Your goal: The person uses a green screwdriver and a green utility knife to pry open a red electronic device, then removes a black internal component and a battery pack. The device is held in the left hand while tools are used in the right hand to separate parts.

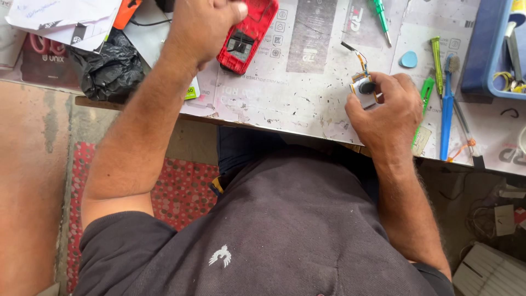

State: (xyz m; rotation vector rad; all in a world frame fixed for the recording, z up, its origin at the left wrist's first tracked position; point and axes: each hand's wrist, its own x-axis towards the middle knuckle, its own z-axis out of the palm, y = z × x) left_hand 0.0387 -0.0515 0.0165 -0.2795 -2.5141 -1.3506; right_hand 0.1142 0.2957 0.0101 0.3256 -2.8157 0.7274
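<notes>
Nearest the lens: the person's dark grey shirt point(296, 230) with a small white bird mark, then both bare forearms reaching up to the worktop point(296, 93), which is covered in scuffed printed paper.

Right hand point(386, 112) pinches a small square metal-and-black module with a round black knob point(365, 87), thumb and fingertips closed narrow on its lower edge and side. It sits at the top of the grip, just clear of the thumb, resting on or just above the paper; cannot tell which. Thin orange and black wires point(356, 55) run up from it to a loose end. Judged light, rigid, small and fragile at the wire joints; better held by the metal body edges, not the leads or knob.

Left hand point(200, 27) is closed on the upper end of an opened red plastic casing point(246, 35), tilted, its dark inner parts showing at the lower end. Looks light and stiff, slick plastic.

Outward: crumpled black plastic bag point(107, 68) by the left forearm, white papers point(60, 16) at the top left. Right of the module: a pale blue pick point(409, 59), green-handled screwdrivers point(435, 60), a blue toothbrush point(447, 109), a blue plastic tray point(482, 60) at the edge.
</notes>
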